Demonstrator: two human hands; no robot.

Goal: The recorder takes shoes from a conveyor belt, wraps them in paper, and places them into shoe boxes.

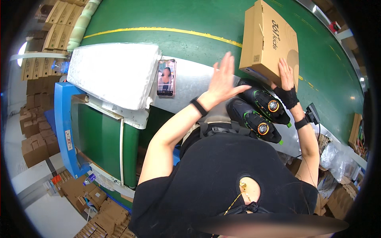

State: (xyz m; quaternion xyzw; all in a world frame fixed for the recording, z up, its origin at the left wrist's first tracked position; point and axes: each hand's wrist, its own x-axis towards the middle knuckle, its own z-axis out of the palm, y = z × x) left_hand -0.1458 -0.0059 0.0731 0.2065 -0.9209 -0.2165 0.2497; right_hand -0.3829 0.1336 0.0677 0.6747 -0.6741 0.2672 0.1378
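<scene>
The upper-right carton (279, 29) seemed light, stiff, best held by edges; left grip (220, 84) was spread, right grip (285, 80) flat upon it.

Green surface (190, 16): we see a yellow line (158, 29) crossing it.
Metal bench (192, 74): we find it grey, alongside the green.
Far left: we note stacked brown cartons (35, 150) and a bright white patch (22, 54).

I look down and see my left hand (223, 80) held up with its fingers out, near two black shoes (249, 118) on the grey worktop (192, 75). My right hand (285, 77), in a black glove with bare fingertips, touches a brown box (270, 43). Over to the left, a phone (166, 77) lies beside a big white bundle (113, 75).
</scene>
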